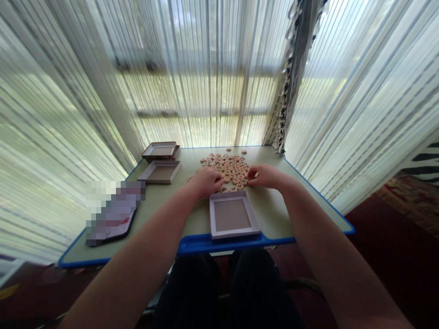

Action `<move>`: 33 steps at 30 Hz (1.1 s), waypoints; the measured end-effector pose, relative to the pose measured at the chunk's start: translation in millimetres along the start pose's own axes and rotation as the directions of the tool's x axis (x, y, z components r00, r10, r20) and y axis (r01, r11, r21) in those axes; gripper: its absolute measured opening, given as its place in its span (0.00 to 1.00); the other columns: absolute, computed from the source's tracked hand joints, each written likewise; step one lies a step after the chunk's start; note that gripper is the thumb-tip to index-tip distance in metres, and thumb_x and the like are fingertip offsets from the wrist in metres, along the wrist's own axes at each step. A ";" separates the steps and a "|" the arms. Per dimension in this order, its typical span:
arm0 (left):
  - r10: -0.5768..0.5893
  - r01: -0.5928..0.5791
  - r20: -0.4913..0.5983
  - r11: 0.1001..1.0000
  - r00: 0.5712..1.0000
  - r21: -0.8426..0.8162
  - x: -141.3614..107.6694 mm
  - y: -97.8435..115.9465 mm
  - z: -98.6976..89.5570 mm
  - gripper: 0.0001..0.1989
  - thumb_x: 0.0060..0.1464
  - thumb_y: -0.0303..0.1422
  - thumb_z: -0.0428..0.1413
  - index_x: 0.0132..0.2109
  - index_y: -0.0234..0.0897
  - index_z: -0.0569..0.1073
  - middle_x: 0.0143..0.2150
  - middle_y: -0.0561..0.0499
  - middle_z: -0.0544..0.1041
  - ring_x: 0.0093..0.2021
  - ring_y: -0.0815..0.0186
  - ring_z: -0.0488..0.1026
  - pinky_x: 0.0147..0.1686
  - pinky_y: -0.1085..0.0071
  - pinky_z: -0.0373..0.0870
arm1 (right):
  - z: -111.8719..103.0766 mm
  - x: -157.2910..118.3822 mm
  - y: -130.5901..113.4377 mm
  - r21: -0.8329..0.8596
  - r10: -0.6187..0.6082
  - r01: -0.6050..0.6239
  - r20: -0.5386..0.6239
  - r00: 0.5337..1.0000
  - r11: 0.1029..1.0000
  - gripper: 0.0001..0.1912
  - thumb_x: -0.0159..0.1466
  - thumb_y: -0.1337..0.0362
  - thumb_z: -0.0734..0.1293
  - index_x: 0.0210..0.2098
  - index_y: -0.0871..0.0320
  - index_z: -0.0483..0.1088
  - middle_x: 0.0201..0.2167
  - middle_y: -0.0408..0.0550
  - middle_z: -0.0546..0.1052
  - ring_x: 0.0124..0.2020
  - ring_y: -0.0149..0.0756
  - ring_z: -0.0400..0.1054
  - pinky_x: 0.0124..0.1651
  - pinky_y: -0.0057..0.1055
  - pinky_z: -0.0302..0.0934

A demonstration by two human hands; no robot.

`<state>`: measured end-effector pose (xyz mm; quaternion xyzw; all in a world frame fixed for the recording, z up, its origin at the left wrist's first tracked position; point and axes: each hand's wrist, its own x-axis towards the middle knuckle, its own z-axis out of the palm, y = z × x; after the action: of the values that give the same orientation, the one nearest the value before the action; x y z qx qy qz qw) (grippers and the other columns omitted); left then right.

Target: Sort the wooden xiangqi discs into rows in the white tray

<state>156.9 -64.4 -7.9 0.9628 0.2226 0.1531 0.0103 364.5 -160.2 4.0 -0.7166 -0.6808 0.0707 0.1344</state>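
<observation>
Many round wooden pieces (236, 171) with red and black characters lie spread over the middle of the table. At the left front side of them is my left hand (208, 182), its fingers curled together on the pieces; whatever they may hold is hidden. My right hand (262, 176) touches the right edge of the spread, thumb and fingers pinched around a piece. An open shallow box (212, 218) with pale walls and a grey-brown bottom stands between my forearms, near the front edge.
A second shallow box (141, 176) stands on the left, with stacked box parts (147, 153) behind it. A dark-edged tray, partly blurred, lies at the left (132, 219). The pale table (274, 214) has a blue rim; curtains hang beyond it.
</observation>
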 end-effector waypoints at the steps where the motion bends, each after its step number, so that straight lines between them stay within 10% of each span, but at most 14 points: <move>1: -0.007 0.008 -0.026 1.000 1.000 0.004 0.1 -1.1 -0.6 0.17 0.51 0.39 0.46 0.24 0.35 0.73 0.26 0.49 0.72 0.31 0.66 0.67 0.35 0.72 0.62 | -0.7 -0.2 0.3 0.000 -0.002 0.002 -0.002 1.000 1.000 0.09 0.48 0.63 0.67 0.30 0.57 0.72 0.29 0.44 0.76 0.29 0.32 0.67 0.30 0.24 0.56; 16: -0.104 0.104 -0.036 0.995 0.994 -0.011 -0.2 -6.8 0.6 0.16 0.45 0.44 0.52 0.32 0.37 0.76 0.31 0.48 0.73 0.34 0.63 0.67 0.36 0.71 0.63 | 17.6 9.0 -18.6 0.039 -0.154 0.180 -0.361 0.920 0.983 0.11 0.54 0.66 0.61 0.33 0.58 0.73 0.33 0.48 0.71 0.30 0.31 0.63 0.37 0.26 0.56; 33: -0.157 0.160 -0.128 0.987 0.979 0.010 1.7 -13.8 4.1 0.17 0.51 0.39 0.45 0.33 0.37 0.76 0.37 0.47 0.74 0.41 0.63 0.67 0.47 0.67 0.60 | 23.4 9.5 -18.3 0.038 -0.190 0.213 -0.321 0.928 0.976 0.10 0.52 0.68 0.62 0.30 0.59 0.74 0.29 0.46 0.72 0.29 0.30 0.63 0.35 0.25 0.57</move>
<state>153.7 -51.0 -12.6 0.9304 0.3003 0.2103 -0.0015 340.9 -147.8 -12.2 -0.6396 -0.7174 -0.0344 0.2741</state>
